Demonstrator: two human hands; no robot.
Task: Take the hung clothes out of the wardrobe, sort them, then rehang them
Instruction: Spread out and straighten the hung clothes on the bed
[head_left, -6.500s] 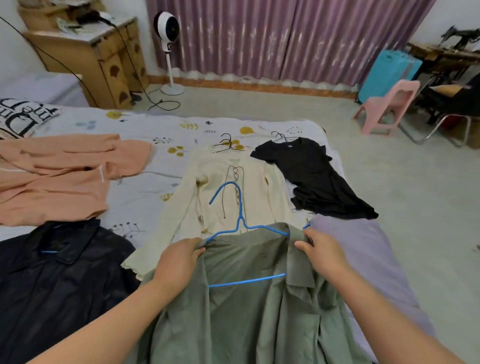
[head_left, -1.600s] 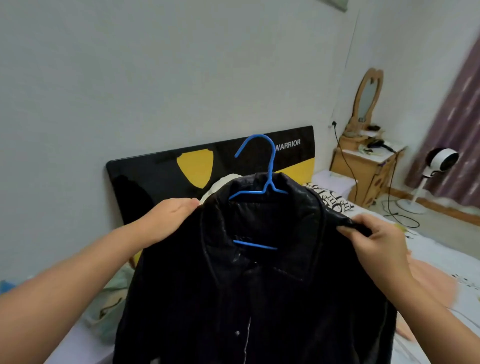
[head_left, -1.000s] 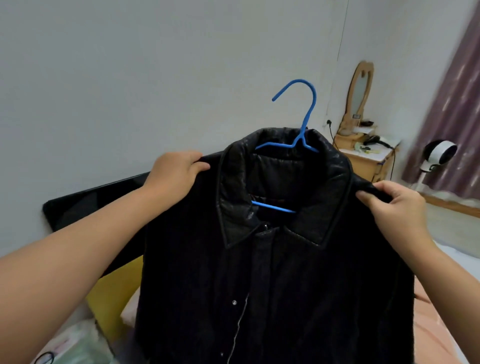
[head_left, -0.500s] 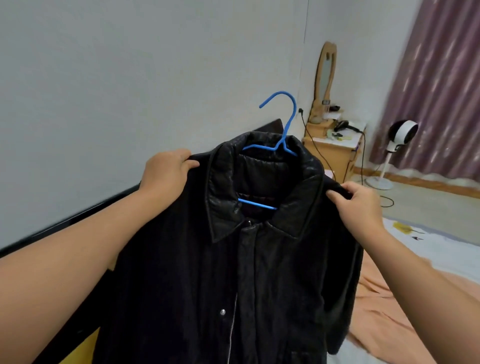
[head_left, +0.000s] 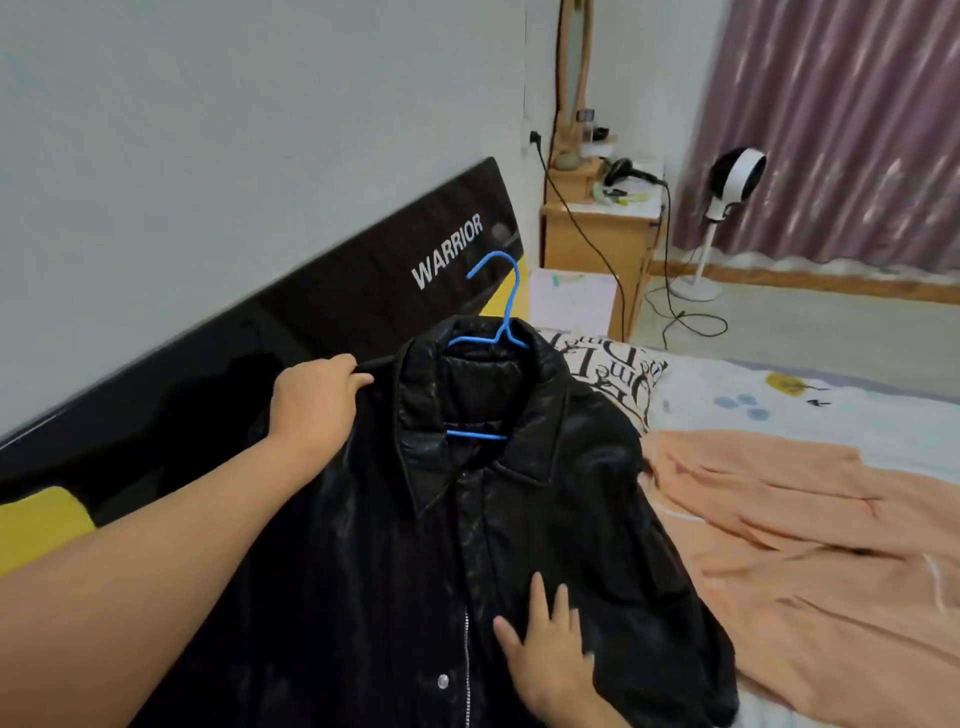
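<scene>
the step in hand looked like sorting: the black jacket (head_left: 519, 519) was on its blue hanger (head_left: 493, 332) and held up over the bed (head_left: 831, 410), not yet back in the wardrobe, which was nowhere in view. the left hand (head_left: 317, 400) was curled round the jacket's shoulder seam, gripping cloth and probably the hanger arm beneath it, and carried the weight. the right hand (head_left: 550, 654) lay flat on the jacket's front, fingers straight and spread, just beside the zip; it pressed or smoothed the panel and gripped nothing. the two hands were well apart, one high at the shoulder, one low on the chest. the hook stood up free above the collar, tilted a little. the jacket hung between the hands, its lower part out of frame, its right sleeve drooping near the peach garment (head_left: 805, 545) spread on the bed, close to a printed pillow (head_left: 623, 374). the next move, i judged, called for a grip near the hook or both shoulders, so the heavy leather would not slide off one hanger arm while being carried off to hang.
</scene>
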